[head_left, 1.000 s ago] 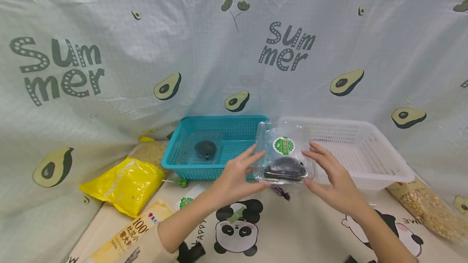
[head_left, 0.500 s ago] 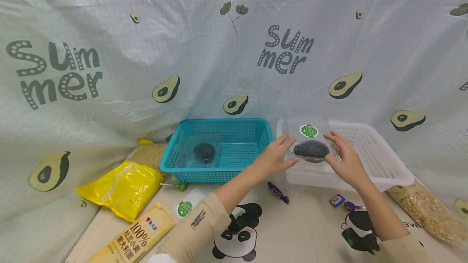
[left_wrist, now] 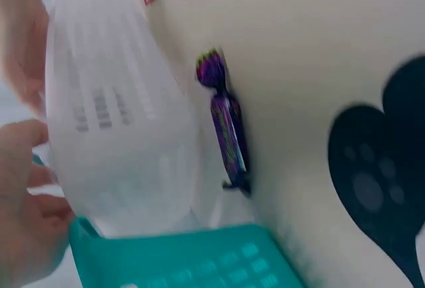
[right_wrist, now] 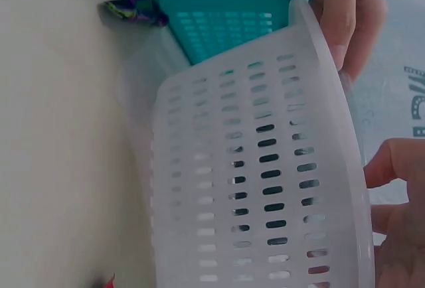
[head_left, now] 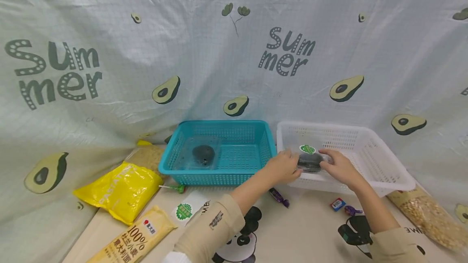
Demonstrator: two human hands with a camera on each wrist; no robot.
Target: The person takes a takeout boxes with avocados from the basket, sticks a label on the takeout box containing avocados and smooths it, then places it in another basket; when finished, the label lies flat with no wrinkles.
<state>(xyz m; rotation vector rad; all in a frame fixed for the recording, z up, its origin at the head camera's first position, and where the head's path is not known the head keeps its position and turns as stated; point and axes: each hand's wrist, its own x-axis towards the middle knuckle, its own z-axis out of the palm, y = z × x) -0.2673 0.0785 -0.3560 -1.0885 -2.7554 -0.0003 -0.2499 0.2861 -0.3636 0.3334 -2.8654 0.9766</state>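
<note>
Fingers (head_left: 328,153) of left hand (head_left: 281,168) and right hand (head_left: 343,168) clamp a clear box (head_left: 310,160) inside the white basket (head_left: 384,162), teal basket (head_left: 219,178) left of it

A pale, creased curtain (head_left: 204,52) printed with avocados (head_left: 235,106) and the word "summer" (head_left: 284,64) hangs beyond the hands (head_left: 282,168); beneath them spreads a cream counter (head_left: 296,230) with panda prints (head_left: 239,250), in soft, diffuse light.

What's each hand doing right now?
Left hand: holding one side of the clear plastic box with a green sticker.
Right hand: holding that box's opposite side.
</note>
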